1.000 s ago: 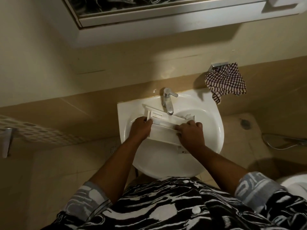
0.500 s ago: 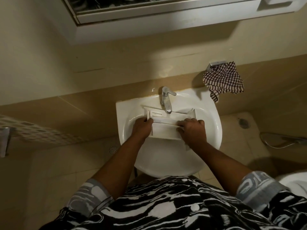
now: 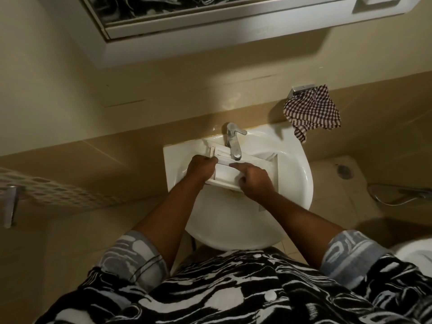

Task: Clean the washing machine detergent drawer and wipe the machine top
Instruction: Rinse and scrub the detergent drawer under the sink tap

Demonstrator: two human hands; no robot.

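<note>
The white detergent drawer point(image 3: 228, 175) lies across the white washbasin point(image 3: 297, 183), just under the chrome tap point(image 3: 233, 142). My left hand point(image 3: 201, 168) grips the drawer's left end. My right hand point(image 3: 253, 181) is closed on its right part, with one finger stretched left along the drawer's upper edge. The drawer's right end and underside are hidden by my hands. The washing machine is not in sight.
A checked cloth point(image 3: 312, 111) hangs from a chrome holder on the wall right of the basin. A mirror cabinet point(image 3: 210, 26) juts out overhead. A shower hose point(image 3: 397, 195) lies on the tiled floor at right; a perforated shelf point(image 3: 58, 190) sits at left.
The drawer has been shifted a little toward the tap and tilted. My right hand slid left along it and stretched a finger out. My left hand keeps its grip.
</note>
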